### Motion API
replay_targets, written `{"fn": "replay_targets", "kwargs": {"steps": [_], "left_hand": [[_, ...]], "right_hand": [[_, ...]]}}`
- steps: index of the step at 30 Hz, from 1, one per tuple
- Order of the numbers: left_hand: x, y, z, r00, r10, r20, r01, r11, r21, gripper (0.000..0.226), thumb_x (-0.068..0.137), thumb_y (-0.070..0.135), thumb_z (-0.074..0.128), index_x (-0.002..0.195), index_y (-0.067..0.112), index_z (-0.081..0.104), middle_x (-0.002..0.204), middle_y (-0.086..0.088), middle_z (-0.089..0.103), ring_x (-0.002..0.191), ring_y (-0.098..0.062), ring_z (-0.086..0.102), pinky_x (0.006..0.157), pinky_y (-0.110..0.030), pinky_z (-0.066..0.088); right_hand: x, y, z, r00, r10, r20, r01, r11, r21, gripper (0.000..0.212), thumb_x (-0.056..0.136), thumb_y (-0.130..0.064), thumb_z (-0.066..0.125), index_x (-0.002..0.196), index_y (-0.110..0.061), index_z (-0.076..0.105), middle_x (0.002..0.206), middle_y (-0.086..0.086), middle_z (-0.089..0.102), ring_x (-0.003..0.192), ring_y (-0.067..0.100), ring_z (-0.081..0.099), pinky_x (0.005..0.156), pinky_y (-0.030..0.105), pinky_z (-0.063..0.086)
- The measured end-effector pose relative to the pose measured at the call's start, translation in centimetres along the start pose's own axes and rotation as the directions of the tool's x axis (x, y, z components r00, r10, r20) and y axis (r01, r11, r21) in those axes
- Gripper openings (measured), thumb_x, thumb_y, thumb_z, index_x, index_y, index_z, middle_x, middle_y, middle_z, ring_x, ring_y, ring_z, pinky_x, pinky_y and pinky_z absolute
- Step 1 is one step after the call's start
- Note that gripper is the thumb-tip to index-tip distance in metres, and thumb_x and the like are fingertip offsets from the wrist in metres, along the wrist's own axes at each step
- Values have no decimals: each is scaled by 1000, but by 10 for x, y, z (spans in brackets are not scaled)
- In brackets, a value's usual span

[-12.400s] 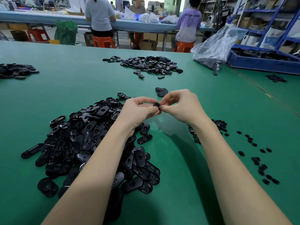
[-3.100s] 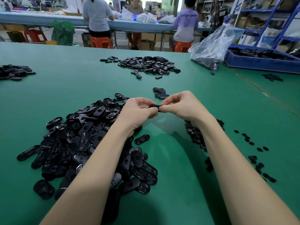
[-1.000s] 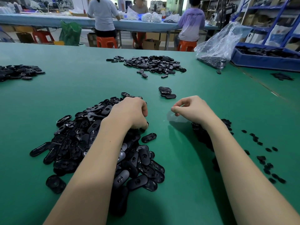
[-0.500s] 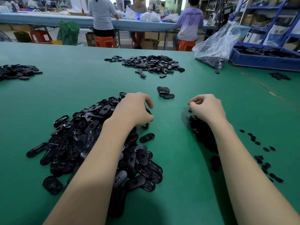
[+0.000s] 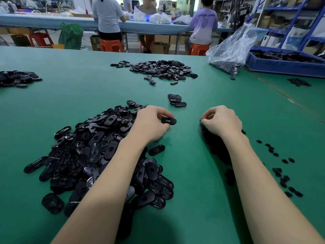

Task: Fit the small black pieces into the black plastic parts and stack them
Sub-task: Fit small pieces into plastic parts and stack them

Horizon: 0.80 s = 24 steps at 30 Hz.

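A green-topped worktable (image 5: 73, 67) fills a lit workshop. Beyond it, people sit on orange stools (image 5: 111, 45) at a long blue bench (image 5: 52, 22); blue metal shelving (image 5: 295, 16) stands right.

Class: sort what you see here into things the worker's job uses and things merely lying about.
In use: left hand gripping black oval plastic part; right hand pinching tiny black piece; near heap of oval parts; small finished stack.
Lying about: clear plastic bag; blue crate.
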State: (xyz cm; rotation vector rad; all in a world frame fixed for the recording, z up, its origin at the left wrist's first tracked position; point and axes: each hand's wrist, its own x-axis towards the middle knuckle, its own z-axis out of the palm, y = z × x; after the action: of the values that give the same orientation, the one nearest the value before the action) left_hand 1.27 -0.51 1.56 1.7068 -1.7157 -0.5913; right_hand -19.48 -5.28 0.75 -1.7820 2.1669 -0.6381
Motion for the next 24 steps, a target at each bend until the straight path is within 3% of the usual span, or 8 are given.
{"fn": "replay_targets", "kwargs": {"steps": [2, 4, 6, 9, 12, 17, 20, 24], "left_hand": [[0, -1, 1, 1000, 6, -18, -6, 1000, -7, 24, 83, 18, 75, 99, 35, 75, 96, 6, 73, 77, -7, 63, 74, -10, 43], [0, -1, 2, 999, 20, -37, -20, 1000, 0, 20, 81, 20, 76, 96, 33, 75, 91, 8, 72, 72, -1, 62, 67, -4, 40], [1, -2, 2, 998, 29, -64, -29, 1000, -4, 16, 80, 20, 76, 93, 28, 74, 86, 8, 72, 65, 3, 59, 61, 1, 37], [1, -2, 2, 993, 51, -106, -52, 999, -3, 15, 78, 19, 77, 91, 23, 73, 81, 8, 70, 63, 2, 58, 63, -3, 40], [1, -1, 2, 987, 81, -137, -80, 997, 9, 14, 76, 18, 77, 89, 21, 72, 77, 7, 69, 60, 1, 55, 70, -15, 45], [0, 3, 2, 974, 163, -161, -156, 986, 52, 14, 74, 18, 78, 86, 22, 72, 76, 6, 70, 68, -11, 63, 79, -23, 50], [0, 4, 2, 963, 216, -161, -201, 974, 107, 13, 74, 22, 79, 84, 27, 72, 72, 10, 65, 69, -10, 65, 78, -23, 50], [0, 4, 1, 946, 284, -156, -253, 949, 190, 13, 74, 25, 78, 87, 26, 75, 67, 16, 54, 68, -8, 60, 77, -23, 48]], "right_hand": [[0, -4, -3, 996, -47, 75, 30, 976, 217, 5, 86, -26, 72, 85, -29, 76, 91, -12, 75, 95, 16, 66, 76, 28, 49], [-4, -13, -9, 977, -129, 168, 45, 903, 427, 3, 83, -25, 78, 81, -26, 78, 79, -13, 73, 76, 9, 61, 65, 23, 46], [-10, -22, -14, 946, -200, 253, 44, 857, 514, 4, 80, -26, 83, 79, -27, 79, 72, -11, 68, 63, 8, 47, 53, 17, 38], [-16, -31, -16, 916, -240, 323, 46, 859, 509, 6, 77, -28, 85, 77, -31, 79, 72, -7, 61, 64, 10, 42, 44, 16, 31], [-18, -34, -16, 910, -226, 348, 27, 868, 495, 5, 78, -26, 84, 78, -29, 80, 76, -4, 59, 66, 11, 42, 46, 20, 29], [-19, -37, -14, 913, -259, 314, 81, 871, 485, 8, 78, -25, 84, 73, -30, 79, 70, -5, 59, 52, 4, 39, 43, 14, 28], [-18, -41, -14, 916, -277, 292, 119, 879, 461, 6, 77, -28, 85, 75, -27, 80, 67, -9, 65, 50, -3, 47, 56, 19, 35], [-18, -45, -12, 917, -290, 275, 145, 882, 448, 7, 76, -29, 86, 76, -24, 81, 67, -9, 68, 66, 6, 54, 60, 22, 40]]}}
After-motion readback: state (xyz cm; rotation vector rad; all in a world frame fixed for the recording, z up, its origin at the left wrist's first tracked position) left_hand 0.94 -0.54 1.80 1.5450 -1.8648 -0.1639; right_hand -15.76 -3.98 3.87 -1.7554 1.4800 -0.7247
